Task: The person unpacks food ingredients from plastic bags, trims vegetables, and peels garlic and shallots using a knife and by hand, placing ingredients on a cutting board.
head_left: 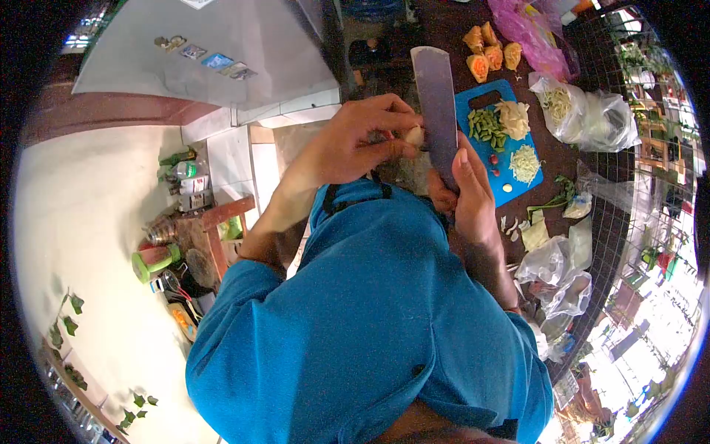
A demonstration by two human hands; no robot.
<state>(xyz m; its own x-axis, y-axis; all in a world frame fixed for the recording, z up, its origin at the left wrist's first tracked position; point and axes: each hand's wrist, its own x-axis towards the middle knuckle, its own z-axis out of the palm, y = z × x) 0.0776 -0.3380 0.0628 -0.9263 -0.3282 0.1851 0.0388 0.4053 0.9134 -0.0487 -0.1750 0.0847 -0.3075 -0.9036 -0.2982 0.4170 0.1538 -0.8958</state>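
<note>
- With the fingertips of my left hand (370, 133) I am pinching a small pale piece (415, 137), perhaps a garlic clove; part of it is hiding behind my fingers.
- My right hand (471, 185) is grasping a broad-bladed knife (436, 103) low down, my thumb lying along the near part of the blade; the handle is mostly hiding in my hand.
- The blade is reaching forward from this grip, its wide end pointing away from my body.
- The pale piece is sitting just left of the blade; I cannot tell whether the two are touching.
- Just right of my right hand a blue cutting board (504, 176) is lying on the dark table (455, 22).
- On the board, cut green pieces (487, 129) are resting nearest the blade, with pale slices (513, 118) touching them on the far right.
- Closer to me, pale shreds (523, 164) are lying in a heap, small red pieces (494, 159) to their left and a single whitish piece (507, 188) nearer my body.
- Beyond the board, forward of my grip, orange-filled pieces (477, 68) are standing in a cluster, a pink plastic bag (536, 44) spreading to their right.
- Farther right of my knife hand, a clear bag (606, 122) is lying beside the board.
</note>
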